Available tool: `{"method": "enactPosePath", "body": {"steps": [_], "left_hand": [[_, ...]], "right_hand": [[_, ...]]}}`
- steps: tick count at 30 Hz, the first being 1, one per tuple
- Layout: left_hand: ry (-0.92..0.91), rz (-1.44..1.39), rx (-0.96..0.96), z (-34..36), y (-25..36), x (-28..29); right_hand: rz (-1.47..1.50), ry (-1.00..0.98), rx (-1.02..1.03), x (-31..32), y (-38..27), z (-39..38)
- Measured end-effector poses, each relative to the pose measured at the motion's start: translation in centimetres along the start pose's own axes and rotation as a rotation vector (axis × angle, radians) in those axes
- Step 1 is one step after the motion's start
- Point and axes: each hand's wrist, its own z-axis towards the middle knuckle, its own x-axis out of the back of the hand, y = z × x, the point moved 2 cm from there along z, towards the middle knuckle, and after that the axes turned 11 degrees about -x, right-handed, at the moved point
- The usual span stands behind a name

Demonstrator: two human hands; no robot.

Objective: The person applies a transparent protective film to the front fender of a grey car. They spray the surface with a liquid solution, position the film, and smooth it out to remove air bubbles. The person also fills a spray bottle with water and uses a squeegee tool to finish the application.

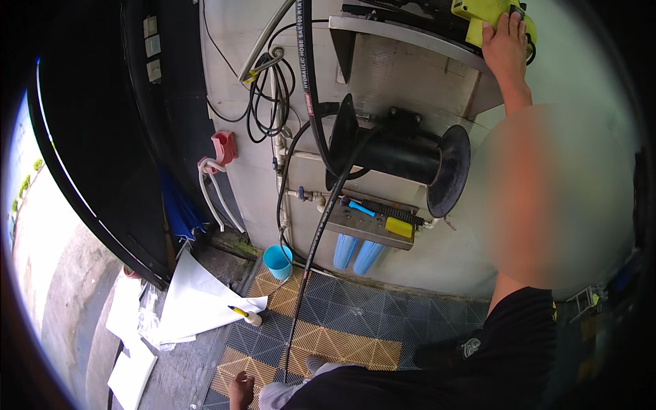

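- Head view: nearest me is my black sleeve, filling the lower right.
- My right hand reaches up to one metal shelf. Its fingers lie flat on one yellow-green power tool; I cannot tell whether they curl around it.
- My left hand hangs low at the bottom edge over the grid floor mat. I cannot tell how its fingers stand or whether they hold anything.
- One black hose reel is fixed to the wall under the shelf, and one black hose drops from it to the mat.
- Two blue filter cylinders hang below a metal bracket.
- One blue cup stands at the foot of the wall.
- One pink holder is on the wall at left.
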Motion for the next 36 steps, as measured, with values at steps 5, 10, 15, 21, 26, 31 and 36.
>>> {"method": "enactPosePath", "body": {"steps": [5, 10, 15, 21, 26, 31, 36], "left_hand": [[-0.065, -0.057, -0.255, 18.1, 10.1, 2.8], [-0.060, -0.016, -0.874, 40.3, 25.7, 1.2], [0.128, 0.190, -0.971, 61.4, 35.1, 0.7], [-0.066, 0.033, -1.107, 61.8, 39.4, -8.3], [-0.091, 0.693, -1.092, 61.4, 37.5, -12.2], [-0.062, 0.478, -1.263, 62.7, 34.9, -10.9], [-0.191, -0.023, -0.994, 56.6, 12.7, -7.7]], "right_hand": [[0.026, -0.008, -0.046, -1.4, 2.1, 1.0], [0.077, -0.368, -0.395, 5.3, 2.7, 0.7], [0.533, -0.850, -0.584, 20.1, -12.4, -15.8], [0.521, -1.762, -0.878, 33.1, -29.0, -33.9], [0.665, -1.986, -0.601, 29.2, -40.9, -39.6], [0.856, -2.022, -0.549, 25.8, -45.5, -46.0], [0.898, -2.162, -1.201, 25.4, -46.4, -63.7]]}}
